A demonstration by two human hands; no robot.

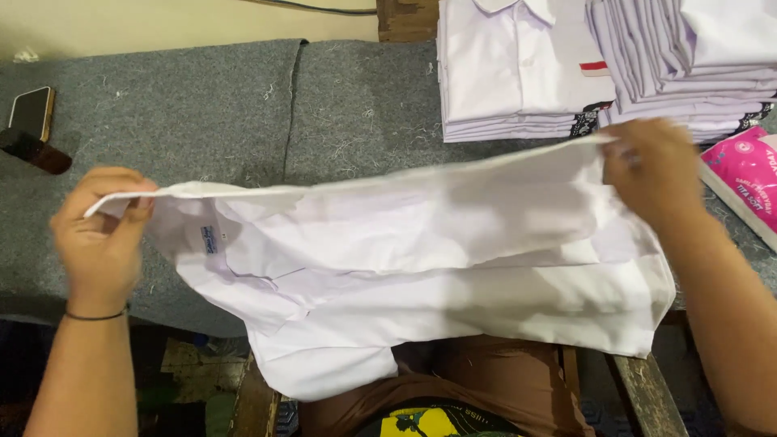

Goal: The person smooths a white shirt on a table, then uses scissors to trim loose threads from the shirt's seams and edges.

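Head view: stretching a white shirt (453,275) wide above the grey felt bench (210,105). Left hand (101,235) raised with wrist bent, fingers closed, pinching the shirt's left edge. Right hand (651,170) lifted higher, curled shut, gripping the right edge. Hanging slack between both, draping toward the lap. Sitting behind: stacks of folded shirts (518,73), a pink packet (745,182), a phone (31,113) far left.
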